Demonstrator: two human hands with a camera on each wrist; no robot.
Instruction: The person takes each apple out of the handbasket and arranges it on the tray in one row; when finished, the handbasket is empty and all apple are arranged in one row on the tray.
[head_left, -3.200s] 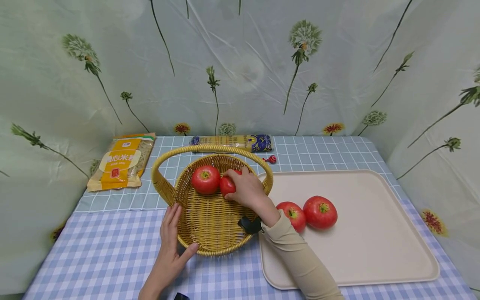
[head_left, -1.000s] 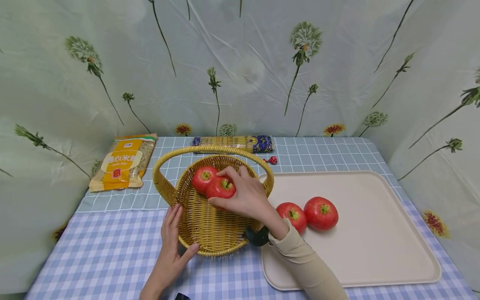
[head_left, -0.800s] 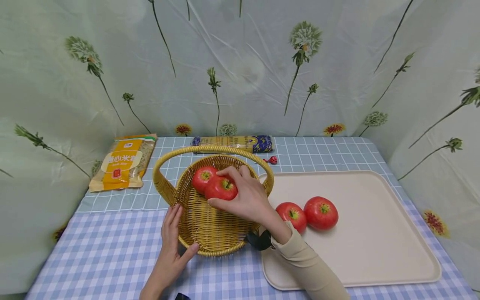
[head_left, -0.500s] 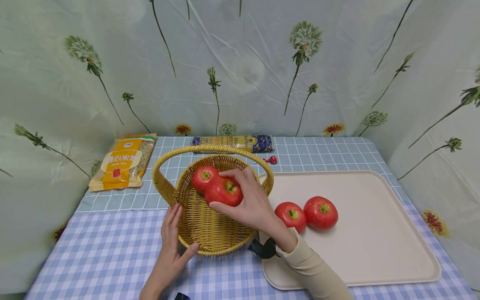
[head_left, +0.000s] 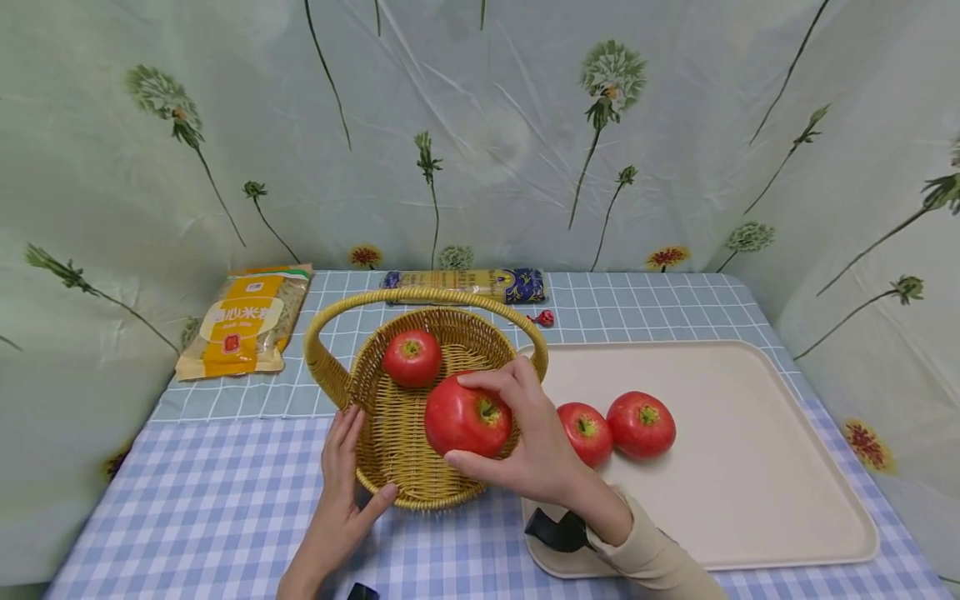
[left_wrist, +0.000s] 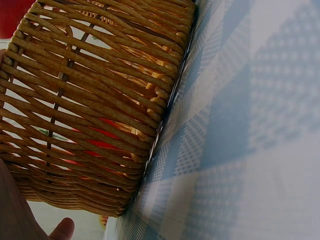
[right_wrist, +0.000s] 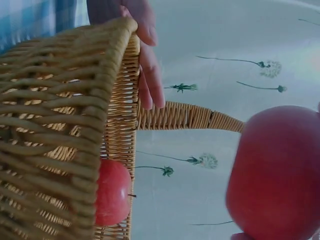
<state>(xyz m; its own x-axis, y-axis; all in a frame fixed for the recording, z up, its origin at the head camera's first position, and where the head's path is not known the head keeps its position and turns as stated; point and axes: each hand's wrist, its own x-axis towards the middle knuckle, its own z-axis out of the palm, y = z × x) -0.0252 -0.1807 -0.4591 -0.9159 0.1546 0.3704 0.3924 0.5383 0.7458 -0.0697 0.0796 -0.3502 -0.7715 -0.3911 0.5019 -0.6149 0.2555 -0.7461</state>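
My right hand [head_left: 536,433] grips a red apple [head_left: 467,417] between thumb and fingers, raised above the wicker basket [head_left: 420,492]. In the right wrist view that held apple [right_wrist: 277,175] is clear of the basket's rim. Another apple [head_left: 412,358] sits inside the basket at its back left. My left hand [head_left: 341,492] rests against the basket's left and front rim, fingers and thumb spread. From the left wrist, the woven side [left_wrist: 95,90] shows close up, with red visible through its gaps.
A beige tray [head_left: 757,467] lies to the right, bearing two apples [head_left: 641,426]. Behind stand a yellow food bag [head_left: 243,325], a long blue-and-yellow packet [head_left: 465,285] and a small red wrapped candy [head_left: 545,318]. The basket's handle [head_left: 427,295] arches over its opening.
My right hand has taken hold of the second apple in the basket and lifted it up, toward me and slightly right. The left hand has stayed at the rim.
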